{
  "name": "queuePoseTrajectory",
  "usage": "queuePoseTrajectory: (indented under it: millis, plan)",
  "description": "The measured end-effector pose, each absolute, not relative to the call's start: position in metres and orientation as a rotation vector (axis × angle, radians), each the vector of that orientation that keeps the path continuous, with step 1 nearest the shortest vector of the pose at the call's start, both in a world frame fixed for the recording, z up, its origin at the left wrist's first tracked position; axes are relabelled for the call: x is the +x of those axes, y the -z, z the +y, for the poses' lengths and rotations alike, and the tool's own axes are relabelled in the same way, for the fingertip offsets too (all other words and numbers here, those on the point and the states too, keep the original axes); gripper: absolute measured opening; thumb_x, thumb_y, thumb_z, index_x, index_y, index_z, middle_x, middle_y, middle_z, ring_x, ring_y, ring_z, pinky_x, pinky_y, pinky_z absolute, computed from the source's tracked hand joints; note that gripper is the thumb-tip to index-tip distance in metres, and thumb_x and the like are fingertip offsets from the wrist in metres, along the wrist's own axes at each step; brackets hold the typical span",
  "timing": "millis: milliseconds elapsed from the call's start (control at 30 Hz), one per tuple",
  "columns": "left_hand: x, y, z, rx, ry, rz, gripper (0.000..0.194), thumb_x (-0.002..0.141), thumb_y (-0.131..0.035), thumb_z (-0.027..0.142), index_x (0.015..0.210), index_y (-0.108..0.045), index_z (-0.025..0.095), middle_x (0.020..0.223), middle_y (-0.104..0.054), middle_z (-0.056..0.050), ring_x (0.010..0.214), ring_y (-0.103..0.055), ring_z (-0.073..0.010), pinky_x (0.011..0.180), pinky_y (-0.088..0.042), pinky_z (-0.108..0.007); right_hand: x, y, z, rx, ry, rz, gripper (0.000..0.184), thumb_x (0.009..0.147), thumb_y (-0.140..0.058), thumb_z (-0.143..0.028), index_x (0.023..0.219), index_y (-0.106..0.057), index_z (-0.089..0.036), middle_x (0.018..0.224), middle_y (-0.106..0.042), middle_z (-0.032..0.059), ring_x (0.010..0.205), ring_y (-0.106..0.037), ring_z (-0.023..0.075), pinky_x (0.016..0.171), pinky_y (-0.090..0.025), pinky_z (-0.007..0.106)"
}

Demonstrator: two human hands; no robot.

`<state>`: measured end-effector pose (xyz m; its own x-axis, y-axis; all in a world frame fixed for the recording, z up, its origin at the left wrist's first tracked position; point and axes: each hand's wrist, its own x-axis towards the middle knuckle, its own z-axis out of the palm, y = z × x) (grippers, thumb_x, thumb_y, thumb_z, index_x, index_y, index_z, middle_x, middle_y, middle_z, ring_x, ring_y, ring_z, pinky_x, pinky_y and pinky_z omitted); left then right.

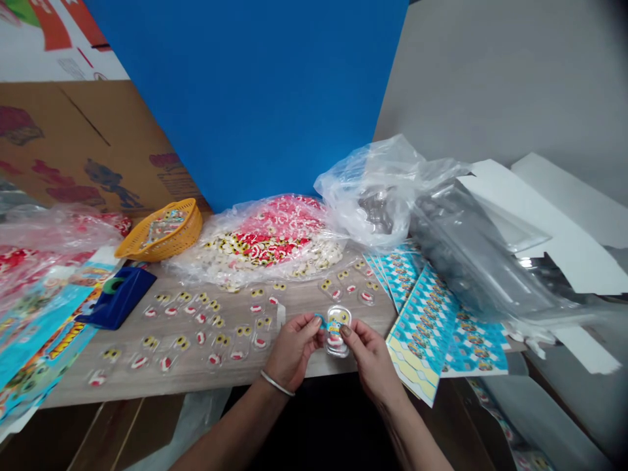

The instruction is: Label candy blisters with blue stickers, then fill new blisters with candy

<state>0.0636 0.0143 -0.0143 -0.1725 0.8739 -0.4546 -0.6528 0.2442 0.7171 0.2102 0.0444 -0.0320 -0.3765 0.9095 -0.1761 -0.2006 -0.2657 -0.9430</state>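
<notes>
My left hand (293, 350) and my right hand (371, 361) pinch a small clear plastic blister pack (337, 333) from either side, above the table's front edge. A blue printed card strip sits in the pack, and yellow and red shapes show through the plastic. Several similar small clear blisters (196, 337) with yellow-eyed and red-and-white pieces lie spread on the wooden table (304, 297), left of my hands. To the right of my right hand lies a fanned stack of blue and yellow printed cards (422, 324). A metal bangle (277, 383) circles my left wrist.
Behind the loose blisters sits a clear bag of red, white and yellow pieces (267, 239), next to a yellow basket (161, 232). A blue object (118, 296) and printed packaging (44, 333) lie left. Clear plastic trays (471, 255) and white card sheets (549, 222) pile up right.
</notes>
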Motion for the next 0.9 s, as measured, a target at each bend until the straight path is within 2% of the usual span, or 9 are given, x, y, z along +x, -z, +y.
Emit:
queuePoseTrajectory:
  millis: [400, 633, 800, 900]
  plan:
    - [0.068, 0.008, 0.014, 0.188, -1.200, 0.952, 0.028, 0.065, -0.084, 0.028, 0.084, -0.070, 0.012, 0.079, -0.069, -0.008, 0.068, -0.061, -0.0141, 0.069, -0.048, -0.027, 0.210, 0.035, 0.042, -0.911, -1.782, -1.137, 0.028, 0.083, -0.068, -0.047, 0.082, -0.065, -0.019, 0.077, -0.066, 0.0017, 0.072, -0.057, 0.0169, 0.071, -0.044, 0.028]
    - [0.061, 0.012, 0.014, 0.213, -1.065, 0.883, 0.034, 0.065, -0.085, 0.032, 0.090, -0.066, 0.018, 0.080, -0.065, -0.002, 0.069, -0.061, -0.0128, 0.070, -0.047, -0.027, 0.210, 0.021, 0.044, -0.961, -1.793, -1.285, 0.032, 0.080, -0.070, -0.050, 0.082, -0.066, -0.018, 0.071, -0.063, -0.0001, 0.066, -0.054, 0.0148, 0.063, -0.041, 0.024]
    - [0.058, 0.013, 0.013, 0.298, -1.153, 0.975, 0.029, 0.066, -0.083, 0.035, 0.082, -0.067, 0.017, 0.078, -0.066, -0.002, 0.068, -0.059, -0.0123, 0.069, -0.046, -0.025, 0.201, 0.022, 0.041, -0.981, -1.727, -1.283, 0.031, 0.083, -0.068, -0.049, 0.081, -0.064, -0.019, 0.072, -0.063, -0.0001, 0.066, -0.054, 0.0147, 0.064, -0.042, 0.025]
    - [0.061, 0.015, 0.010, 0.388, -1.303, 0.991, 0.022, 0.073, -0.078, 0.035, 0.080, -0.071, 0.016, 0.082, -0.069, -0.006, 0.077, -0.061, -0.0162, 0.075, -0.047, -0.026, 0.196, 0.025, 0.040, -1.017, -1.623, -1.264, 0.030, 0.084, -0.067, -0.048, 0.079, -0.063, -0.019, 0.072, -0.062, 0.0002, 0.068, -0.053, 0.0148, 0.066, -0.042, 0.025]
